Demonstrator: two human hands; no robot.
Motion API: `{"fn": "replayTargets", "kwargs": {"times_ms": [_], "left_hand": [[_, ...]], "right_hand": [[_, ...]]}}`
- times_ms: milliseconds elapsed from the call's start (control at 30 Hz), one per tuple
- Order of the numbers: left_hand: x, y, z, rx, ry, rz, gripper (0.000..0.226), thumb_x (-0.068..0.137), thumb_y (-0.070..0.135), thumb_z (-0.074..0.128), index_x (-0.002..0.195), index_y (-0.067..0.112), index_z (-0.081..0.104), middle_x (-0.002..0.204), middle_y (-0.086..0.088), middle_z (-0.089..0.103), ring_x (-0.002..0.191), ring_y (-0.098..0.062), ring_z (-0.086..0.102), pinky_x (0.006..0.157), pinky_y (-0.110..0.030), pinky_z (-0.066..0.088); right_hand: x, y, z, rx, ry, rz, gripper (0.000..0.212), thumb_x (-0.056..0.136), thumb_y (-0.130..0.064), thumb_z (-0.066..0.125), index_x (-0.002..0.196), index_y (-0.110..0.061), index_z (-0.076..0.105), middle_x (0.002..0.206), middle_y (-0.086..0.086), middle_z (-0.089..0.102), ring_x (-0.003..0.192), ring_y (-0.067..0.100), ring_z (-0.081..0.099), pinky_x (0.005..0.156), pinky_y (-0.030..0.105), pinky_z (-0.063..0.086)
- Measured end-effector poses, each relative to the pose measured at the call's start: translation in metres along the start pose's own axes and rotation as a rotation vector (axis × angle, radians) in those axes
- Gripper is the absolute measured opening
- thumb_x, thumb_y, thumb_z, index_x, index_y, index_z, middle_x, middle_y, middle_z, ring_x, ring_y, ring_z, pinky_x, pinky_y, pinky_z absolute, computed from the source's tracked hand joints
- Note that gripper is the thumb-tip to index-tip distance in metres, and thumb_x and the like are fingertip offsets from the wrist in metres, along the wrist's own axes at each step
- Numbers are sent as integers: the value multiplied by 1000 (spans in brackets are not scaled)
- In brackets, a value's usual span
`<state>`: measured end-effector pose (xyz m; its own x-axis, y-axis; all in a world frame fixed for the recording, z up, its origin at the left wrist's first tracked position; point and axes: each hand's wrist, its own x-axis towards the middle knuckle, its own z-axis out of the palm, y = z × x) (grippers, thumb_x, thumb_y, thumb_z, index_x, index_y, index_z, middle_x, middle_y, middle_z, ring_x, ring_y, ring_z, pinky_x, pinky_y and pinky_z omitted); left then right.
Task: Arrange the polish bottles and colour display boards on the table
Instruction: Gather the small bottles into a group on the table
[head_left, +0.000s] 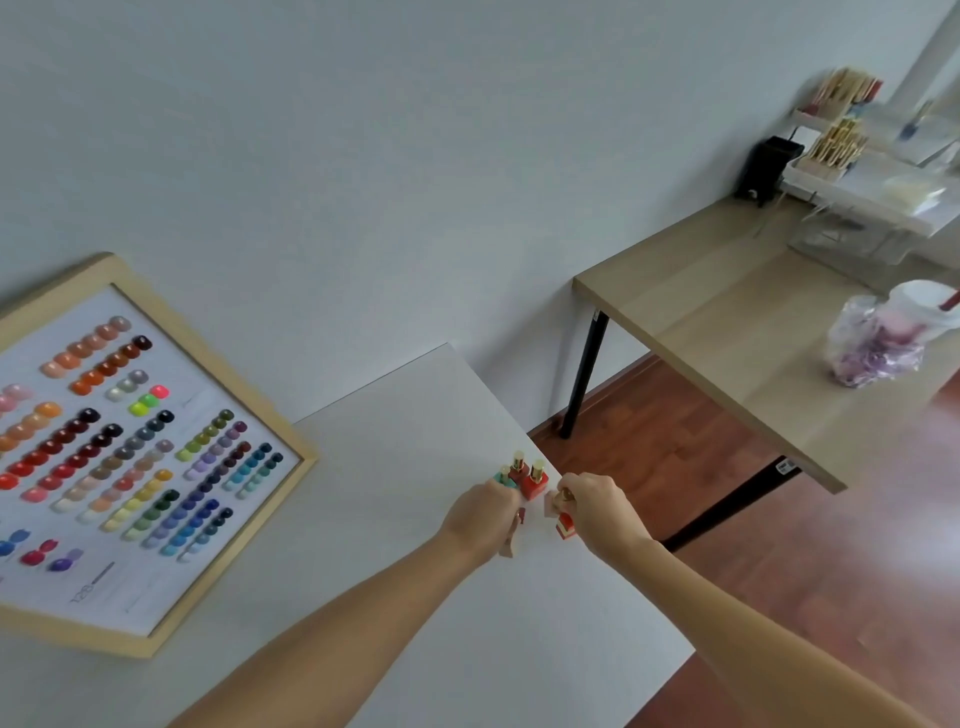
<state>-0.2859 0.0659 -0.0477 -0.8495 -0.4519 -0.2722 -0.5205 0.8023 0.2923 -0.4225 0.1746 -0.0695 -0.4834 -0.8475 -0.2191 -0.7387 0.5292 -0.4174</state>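
Near the right edge of the white table (415, 415) stand two red polish bottles (534, 480) with gold caps. My left hand (485, 519) is curled around a teal bottle (505, 478) beside them, with further bottles partly hidden under the palm. My right hand (597, 506) grips the gold cap of another red bottle (565, 526), held just above the table edge. A wood-framed colour display board (119, 452) with rows of polish swatches lies at the left of the table.
A wooden side table (727, 332) with black legs stands to the right across a gap of brown floor (675, 447). It carries a plastic bag with a cup (883, 338), a white rack of bottles (841, 150) and a black box (766, 166).
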Motion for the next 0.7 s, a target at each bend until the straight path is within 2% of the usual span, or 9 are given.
{"fn": "replayTargets", "kwargs": {"times_ms": [67, 200, 467, 567, 700], "left_hand": [[5, 2, 2, -5, 10, -9, 22, 96, 17, 49, 103, 1, 62, 105, -17, 69, 95, -32, 67, 82, -33, 53], [13, 4, 3, -16, 25, -12, 23, 97, 15, 48, 109, 4, 63, 106, -16, 68, 96, -31, 66, 81, -32, 52], [20, 5, 5, 24, -5, -24, 18, 95, 9, 46, 99, 5, 63, 100, -18, 67, 90, -35, 64, 76, -40, 51], [21, 5, 5, 56, -8, -2, 15, 93, 5, 47, 100, 5, 61, 101, -18, 67, 92, -36, 64, 75, -40, 50], [18, 4, 4, 94, 4, 28, 17, 92, 1, 45, 105, 4, 55, 106, -19, 65, 94, -38, 63, 75, -42, 49]], "right_hand": [[6, 0, -2, -3, -16, -7, 13, 88, -6, 54, 92, -14, 63, 85, -1, 61, 73, 16, 63, 64, 27, 56], [12, -3, 0, -28, -58, -20, 11, 87, -3, 54, 92, -10, 60, 86, 6, 60, 72, 23, 62, 65, 37, 56], [16, -8, 9, -67, -99, -35, 9, 92, -9, 50, 99, -11, 56, 90, 7, 60, 77, 25, 63, 69, 38, 55], [11, -9, 10, -28, -84, -31, 7, 92, -10, 52, 98, -11, 52, 87, 7, 59, 73, 27, 61, 65, 39, 54], [4, -11, 12, 0, -67, -33, 22, 89, -8, 56, 109, -14, 50, 88, 8, 58, 73, 28, 59, 64, 38, 52]]}}
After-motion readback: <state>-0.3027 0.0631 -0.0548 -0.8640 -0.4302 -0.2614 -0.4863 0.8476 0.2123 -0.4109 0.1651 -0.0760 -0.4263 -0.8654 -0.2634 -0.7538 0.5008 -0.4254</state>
